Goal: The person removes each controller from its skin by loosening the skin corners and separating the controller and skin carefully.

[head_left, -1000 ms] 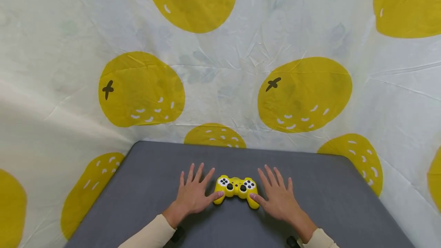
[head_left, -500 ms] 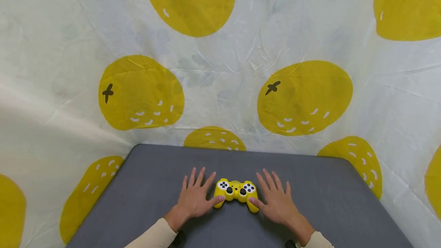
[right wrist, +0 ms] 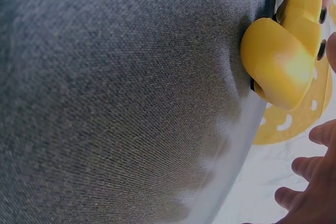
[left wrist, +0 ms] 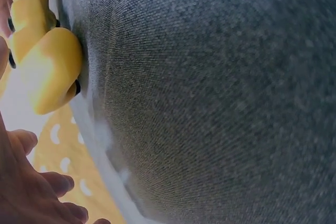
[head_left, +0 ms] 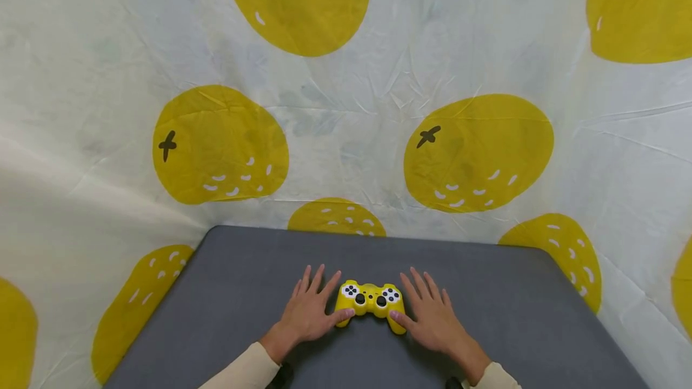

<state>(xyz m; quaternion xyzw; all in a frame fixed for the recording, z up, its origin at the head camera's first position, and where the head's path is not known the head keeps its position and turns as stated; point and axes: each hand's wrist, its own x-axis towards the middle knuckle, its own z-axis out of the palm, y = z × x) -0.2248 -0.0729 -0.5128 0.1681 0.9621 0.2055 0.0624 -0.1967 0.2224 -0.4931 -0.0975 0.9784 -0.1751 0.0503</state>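
A yellow game controller with white button pads and two black thumbsticks lies on the dark grey table, its handles toward me. To its left my left hand is spread palm down, fingers straight, the thumb overlapping the left handle in the head view. Mirroring it, my right hand is spread on the other side, with its thumb over the right handle. In the left wrist view the controller's rounded handle is near the fingers, which are not curled round it. The right wrist view likewise shows the other handle ungripped.
The table has a grey cloth-like top with rounded far corners. A white curtain printed with big yellow fruit hangs right behind it and along both sides. Dark wrist devices show under the cream sleeves.
The head view tilts up slightly, so the scene sits lower. Both hands have drawn slightly inward toward the controller, with fingers somewhat closer together. The controller keeps its place on the table.
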